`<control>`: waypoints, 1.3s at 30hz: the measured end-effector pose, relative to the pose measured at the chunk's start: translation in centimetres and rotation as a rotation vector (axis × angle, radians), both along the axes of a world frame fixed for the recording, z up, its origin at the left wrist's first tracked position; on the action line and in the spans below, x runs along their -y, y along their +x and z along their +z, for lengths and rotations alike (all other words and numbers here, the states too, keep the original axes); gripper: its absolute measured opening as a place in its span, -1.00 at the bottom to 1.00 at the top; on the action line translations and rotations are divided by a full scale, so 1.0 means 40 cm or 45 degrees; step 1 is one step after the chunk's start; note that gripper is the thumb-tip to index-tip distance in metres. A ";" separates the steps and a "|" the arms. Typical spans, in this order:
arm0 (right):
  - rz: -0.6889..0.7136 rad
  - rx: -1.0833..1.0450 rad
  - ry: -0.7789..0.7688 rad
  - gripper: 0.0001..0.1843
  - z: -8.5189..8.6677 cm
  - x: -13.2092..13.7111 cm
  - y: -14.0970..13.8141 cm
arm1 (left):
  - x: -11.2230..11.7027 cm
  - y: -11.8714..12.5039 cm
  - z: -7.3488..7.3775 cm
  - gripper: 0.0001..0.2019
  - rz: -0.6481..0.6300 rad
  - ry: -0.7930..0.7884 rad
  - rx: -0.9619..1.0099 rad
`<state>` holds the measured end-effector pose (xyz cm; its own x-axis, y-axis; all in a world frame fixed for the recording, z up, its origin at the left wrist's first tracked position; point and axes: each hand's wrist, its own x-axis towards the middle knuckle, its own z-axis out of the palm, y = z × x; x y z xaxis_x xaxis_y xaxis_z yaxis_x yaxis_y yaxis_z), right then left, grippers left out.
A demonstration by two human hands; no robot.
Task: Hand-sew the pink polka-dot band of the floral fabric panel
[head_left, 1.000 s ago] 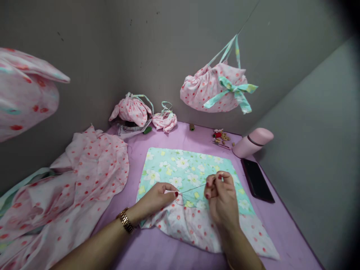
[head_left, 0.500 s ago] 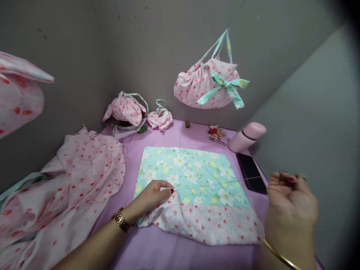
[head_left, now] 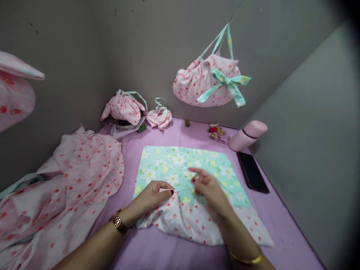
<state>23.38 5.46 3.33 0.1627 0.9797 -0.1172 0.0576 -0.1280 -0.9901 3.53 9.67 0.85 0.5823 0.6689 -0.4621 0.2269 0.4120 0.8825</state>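
My left hand [head_left: 159,193] pinches a raised fold of pink dotted cloth [head_left: 197,221] between thumb and forefinger. This cloth lies joined along the near part of a mint floral fabric [head_left: 180,159] spread on the table. A thin thread [head_left: 184,189] runs from the pinched fold to my right hand [head_left: 206,187], which hovers over the floral fabric. Its thumb and fingers are closed together while the forefinger points out to the left. Any needle in these fingers is too small to make out.
Pink dotted fabric [head_left: 87,168] lies heaped at left. A drawstring bag [head_left: 206,82] hangs above the back edge; more pouches [head_left: 125,108] sit at back left. A red thread spool [head_left: 213,129], pink bottle [head_left: 247,135] and phone [head_left: 252,172] stand or lie at right.
My right hand has moved left from beside the phone to over the floral fabric, near my left hand. The thread between the hands is shorter. My left hand keeps its pinch.
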 end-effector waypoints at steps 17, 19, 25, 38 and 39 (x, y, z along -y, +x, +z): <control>0.356 -0.132 -0.195 -0.71 -0.083 0.017 -0.071 | -0.005 -0.020 0.020 -0.80 0.187 -0.318 0.242; 0.340 -0.108 -0.190 -0.75 -0.084 0.018 -0.074 | -0.005 -0.021 0.022 -0.80 0.218 -0.339 0.228; 0.220 0.030 -0.027 -0.77 -0.060 0.032 -0.069 | -0.007 -0.017 0.026 -0.78 0.249 -0.330 0.213; 0.305 0.432 0.090 -0.82 -0.044 0.034 -0.072 | -0.008 -0.013 0.031 -0.79 0.193 -0.302 0.160; 0.302 0.434 0.091 -0.82 -0.044 0.034 -0.073 | -0.008 -0.013 0.033 -0.78 0.190 -0.303 0.156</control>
<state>20.45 4.09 1.55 -0.0509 0.9984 -0.0260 0.4033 -0.0033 -0.9151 3.02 10.00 2.15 0.5467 0.6331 -0.5481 0.0457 0.6310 0.7744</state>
